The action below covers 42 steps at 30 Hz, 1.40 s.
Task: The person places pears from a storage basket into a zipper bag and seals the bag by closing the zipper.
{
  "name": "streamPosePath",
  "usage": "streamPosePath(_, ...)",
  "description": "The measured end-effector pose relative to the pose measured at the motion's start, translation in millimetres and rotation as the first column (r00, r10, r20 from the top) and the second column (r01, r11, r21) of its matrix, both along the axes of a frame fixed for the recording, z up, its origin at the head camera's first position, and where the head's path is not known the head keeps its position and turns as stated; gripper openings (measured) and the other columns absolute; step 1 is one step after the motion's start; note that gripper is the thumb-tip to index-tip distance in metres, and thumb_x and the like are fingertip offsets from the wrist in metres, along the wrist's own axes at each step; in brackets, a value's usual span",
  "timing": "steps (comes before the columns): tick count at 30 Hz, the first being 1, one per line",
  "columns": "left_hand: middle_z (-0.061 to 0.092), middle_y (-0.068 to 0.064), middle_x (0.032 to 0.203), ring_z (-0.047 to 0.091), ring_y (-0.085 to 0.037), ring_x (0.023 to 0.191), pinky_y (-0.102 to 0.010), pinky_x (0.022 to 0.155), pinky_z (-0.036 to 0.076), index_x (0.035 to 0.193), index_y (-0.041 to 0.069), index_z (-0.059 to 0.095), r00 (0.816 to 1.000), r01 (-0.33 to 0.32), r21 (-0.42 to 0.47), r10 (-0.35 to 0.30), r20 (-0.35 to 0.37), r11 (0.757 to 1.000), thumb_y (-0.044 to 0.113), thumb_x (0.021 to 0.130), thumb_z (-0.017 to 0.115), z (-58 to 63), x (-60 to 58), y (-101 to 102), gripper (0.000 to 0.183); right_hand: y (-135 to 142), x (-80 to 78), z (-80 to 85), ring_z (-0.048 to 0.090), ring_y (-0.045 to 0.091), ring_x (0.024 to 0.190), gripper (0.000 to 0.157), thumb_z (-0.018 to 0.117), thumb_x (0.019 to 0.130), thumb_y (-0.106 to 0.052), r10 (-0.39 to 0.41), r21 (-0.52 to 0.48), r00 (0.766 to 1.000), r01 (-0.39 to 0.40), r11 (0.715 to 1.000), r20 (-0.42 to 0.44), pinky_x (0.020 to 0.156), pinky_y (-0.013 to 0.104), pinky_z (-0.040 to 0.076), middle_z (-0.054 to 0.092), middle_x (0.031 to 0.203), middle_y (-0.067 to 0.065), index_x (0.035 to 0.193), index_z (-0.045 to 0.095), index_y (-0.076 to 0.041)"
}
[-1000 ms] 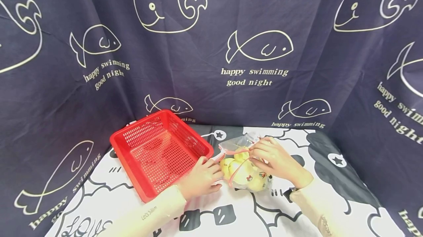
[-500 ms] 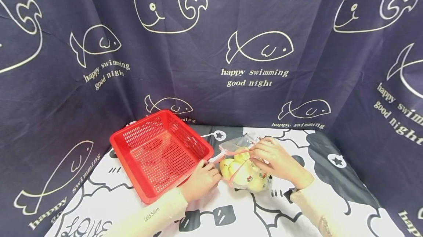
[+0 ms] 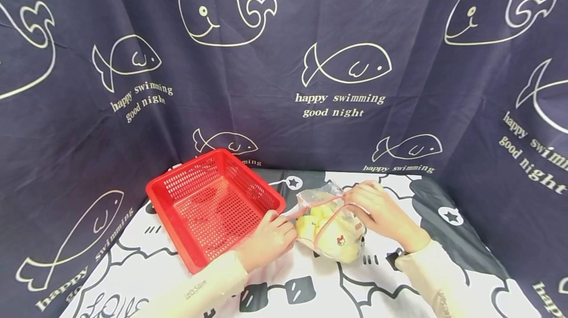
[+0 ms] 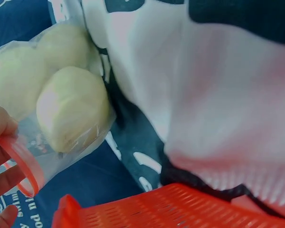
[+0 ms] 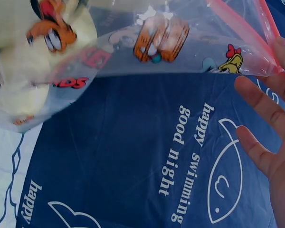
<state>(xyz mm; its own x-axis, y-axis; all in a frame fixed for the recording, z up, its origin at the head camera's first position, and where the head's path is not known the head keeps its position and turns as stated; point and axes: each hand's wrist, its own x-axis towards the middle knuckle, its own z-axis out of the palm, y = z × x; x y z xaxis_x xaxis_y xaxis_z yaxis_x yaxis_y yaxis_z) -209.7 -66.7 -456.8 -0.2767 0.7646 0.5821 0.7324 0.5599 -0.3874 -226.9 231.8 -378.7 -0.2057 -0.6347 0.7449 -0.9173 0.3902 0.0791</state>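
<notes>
A clear plastic zip bag (image 3: 321, 194) with a pinkish-red zip edge (image 4: 26, 164) and cartoon prints lies on the table right of the basket. Several smooth, pale yellow, rounded pieces (image 4: 73, 109) fill it; their kind is unclear. My left hand (image 3: 270, 239) pinches the left end of the zip edge, close beside the basket's near right corner. With thumb and forefinger my right hand (image 3: 381, 212) pinches the opposite end, its other fingers spread (image 5: 254, 97) in the right wrist view. Between both hands the bag's mouth is stretched and parted, facing up toward the head view.
A red perforated plastic basket (image 3: 191, 180) with nothing inside stands on the left, against the backdrop. The black-and-white printed tablecloth (image 3: 319, 303) covers the table. Dark blue curtains (image 3: 275, 71) with whale and fish outlines enclose the back and sides.
My right hand has shifted slightly right and drawn the bag's end with it, so the zip edges look tauter. My left hand has turned a little and now grips the left end more closely.
</notes>
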Motion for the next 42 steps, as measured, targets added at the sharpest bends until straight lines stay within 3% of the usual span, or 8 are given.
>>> streamPosePath(8, 0.067, 0.004, 0.085, 0.06, -0.017, 0.087, -0.039, 0.085, 0.043, 0.086, 0.014, 0.066, 0.999, 0.041, 0.031, -0.04, -0.034, 0.999, 0.019, 0.081, 0.072, 15.8, -4.1, -6.5, 0.009, 3.9, 0.4, 2.2, 0.062, 0.022, 0.089, 0.032, 0.042, 0.107, -0.026, -0.022, 0.007, 0.999, 0.021, 1.0, 0.035, 0.091, 0.041, 0.038, 0.066, 0.093, 0.002, 0.093, 0.063, -0.005)
streamPosePath(22, 0.069, 0.0, 0.086, 0.063, -0.018, 0.087, -0.042, 0.084, 0.045, 0.086, 0.013, 0.069, 0.993, 0.084, 0.108, -0.074, -0.089, 0.991, 0.017, 0.077, 0.079, 51.6, -7.5, -19.1, 0.015, 4.5, 1.8, 7.5, 0.061, 0.024, 0.086, 0.031, 0.048, 0.105, -0.025, 0.005, -0.107, 1.0, -0.004, 0.994, 0.013, 0.093, 0.033, 0.037, 0.065, 0.091, 0.003, 0.092, 0.064, -0.002)
streamPosePath(27, 0.068, 0.0, 0.085, 0.063, -0.019, 0.085, -0.043, 0.083, 0.045, 0.085, 0.012, 0.068, 0.989, 0.125, 0.151, -0.111, -0.1, 0.981, 0.014, 0.087, 0.067, 66.1, -9.2, -19.6, 0.003, 5.8, 1.7, 9.7, 0.06, 0.024, 0.086, 0.032, 0.049, 0.105, -0.026, 0.003, -0.138, 1.0, -0.001, 0.99, 0.01, 0.091, 0.033, 0.038, 0.064, 0.091, 0.004, 0.092, 0.065, -0.001)
streamPosePath(33, 0.068, 0.001, 0.083, 0.063, -0.019, 0.084, -0.045, 0.083, 0.045, 0.084, 0.012, 0.068, 0.984, 0.144, 0.175, -0.122, -0.131, 0.974, 0.015, 0.097, 0.047, 79.0, -11.7, -21.0, 0.025, 5.8, 1.5, 10.5, 0.06, 0.026, 0.086, 0.032, 0.049, 0.105, -0.027, -0.004, -0.155, 1.0, 0.005, 0.988, 0.008, 0.092, 0.032, 0.038, 0.064, 0.089, 0.004, 0.091, 0.064, -0.002)
streamPosePath(38, 0.068, 0.001, 0.082, 0.063, -0.019, 0.084, -0.047, 0.084, 0.046, 0.082, 0.013, 0.068, 0.981, 0.145, 0.175, -0.119, -0.153, 0.974, 0.015, 0.096, 0.05, 87.8, -10.1, -21.2, 0.023, 6.6, 1.6, 7.7, 0.059, 0.028, 0.087, 0.033, 0.049, 0.105, -0.029, -0.018, -0.17, 1.0, 0.02, 0.985, 0.012, 0.092, 0.03, 0.037, 0.063, 0.088, 0.004, 0.09, 0.064, -0.003)
streamPosePath(42, 0.068, 0.001, 0.082, 0.063, -0.019, 0.083, -0.047, 0.085, 0.046, 0.081, 0.012, 0.067, 0.979, 0.144, 0.167, -0.117, -0.165, 0.975, 0.014, 0.09, 0.059, 96.8, -7.3, -19.8, 0.012, 7.0, 2.2, 6.9, 0.059, 0.029, 0.087, 0.034, 0.049, 0.105, -0.03, -0.03, -0.177, 0.999, 0.033, 0.984, 0.021, 0.092, 0.029, 0.037, 0.063, 0.088, 0.003, 0.09, 0.064, -0.003)
